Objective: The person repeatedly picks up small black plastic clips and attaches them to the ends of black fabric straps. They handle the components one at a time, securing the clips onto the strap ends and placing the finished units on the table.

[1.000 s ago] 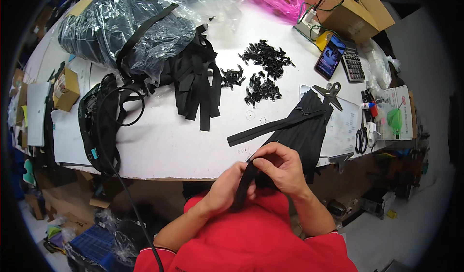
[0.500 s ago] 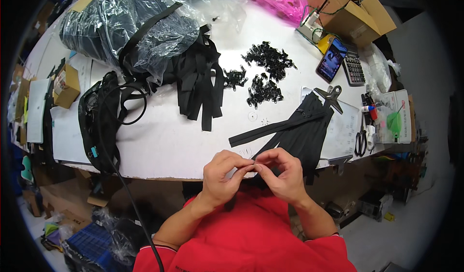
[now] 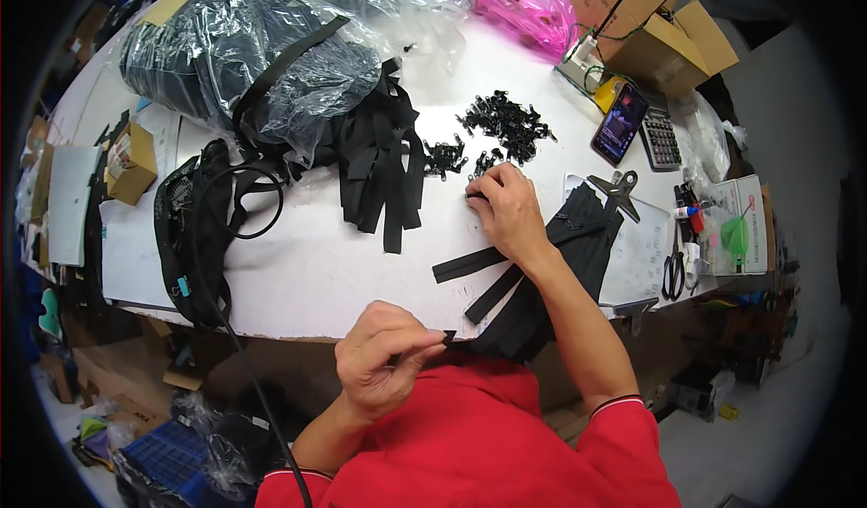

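My left hand (image 3: pixel 384 356) is closed in a pinch at the table's front edge, with the end of a black zipper tape (image 3: pixel 449 336) sticking out of its fingertips. Over the nearest heap of small black zipper sliders (image 3: pixel 486 159), my right hand (image 3: pixel 510 212) has its fingertips drawn together and hides part of the heap. Something dark shows under those fingertips, too small to make out. A larger slider heap (image 3: pixel 508 121) lies beyond, and a smaller one (image 3: pixel 444 158) to the left. Beneath my right forearm, black zipper tapes (image 3: pixel 582 251) fan out from a large metal clip (image 3: pixel 619 194).
Black straps (image 3: pixel 370 174) hang beside a plastic-wrapped bundle (image 3: pixel 244 65). A cable (image 3: pixel 237 350) crosses the left side. On the right are a phone (image 3: pixel 619 124), a calculator (image 3: pixel 662 138), scissors (image 3: pixel 674 273) and an open carton (image 3: pixel 668 52). A pink bag (image 3: pixel 524 7) sits at the back.
My hands were together at the front edge and are now apart. The right one has reached forward to the sliders; the left has shifted slightly left and down with the zipper tape.
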`<move>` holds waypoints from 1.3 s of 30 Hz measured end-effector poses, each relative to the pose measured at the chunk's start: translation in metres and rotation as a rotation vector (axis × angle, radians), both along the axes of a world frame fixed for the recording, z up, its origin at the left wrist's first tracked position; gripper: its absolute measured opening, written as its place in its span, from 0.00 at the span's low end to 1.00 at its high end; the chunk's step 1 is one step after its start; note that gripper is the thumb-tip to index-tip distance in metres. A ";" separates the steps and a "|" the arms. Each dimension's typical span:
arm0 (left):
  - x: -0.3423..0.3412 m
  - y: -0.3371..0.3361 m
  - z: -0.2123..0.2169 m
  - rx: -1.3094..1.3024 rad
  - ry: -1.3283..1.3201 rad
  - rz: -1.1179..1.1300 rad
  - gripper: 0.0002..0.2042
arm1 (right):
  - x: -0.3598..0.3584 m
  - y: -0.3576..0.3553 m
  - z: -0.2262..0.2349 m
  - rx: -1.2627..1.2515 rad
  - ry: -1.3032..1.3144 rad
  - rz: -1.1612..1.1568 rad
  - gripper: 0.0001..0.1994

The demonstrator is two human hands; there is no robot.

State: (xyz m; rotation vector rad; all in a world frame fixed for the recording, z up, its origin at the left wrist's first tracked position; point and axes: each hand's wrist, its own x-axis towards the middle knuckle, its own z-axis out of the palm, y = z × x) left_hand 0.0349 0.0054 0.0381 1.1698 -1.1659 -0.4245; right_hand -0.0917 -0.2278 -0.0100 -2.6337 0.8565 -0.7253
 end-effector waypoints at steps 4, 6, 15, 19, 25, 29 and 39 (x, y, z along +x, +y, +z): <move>-0.004 0.003 -0.013 0.164 0.177 -0.066 0.10 | -0.010 0.009 0.015 0.468 -0.289 -0.076 0.03; -0.007 0.000 -0.025 0.218 0.280 -0.090 0.09 | -0.024 0.017 0.017 0.782 -0.445 -0.135 0.03; -0.025 -0.010 -0.038 0.389 0.671 -0.204 0.09 | -0.064 0.106 0.045 1.360 -0.530 -0.030 0.10; -0.028 -0.008 -0.040 0.380 0.614 -0.197 0.09 | -0.064 0.116 0.047 0.850 -0.325 0.032 0.09; -0.028 -0.006 -0.040 0.419 0.433 -0.180 0.10 | -0.059 0.114 0.053 0.620 -0.267 0.084 0.10; -0.029 -0.006 -0.039 0.425 0.401 -0.180 0.10 | -0.060 0.115 0.052 0.618 -0.252 0.085 0.10; -0.028 -0.010 -0.035 0.377 0.201 -0.060 0.07 | -0.062 0.115 0.050 0.641 -0.192 0.090 0.10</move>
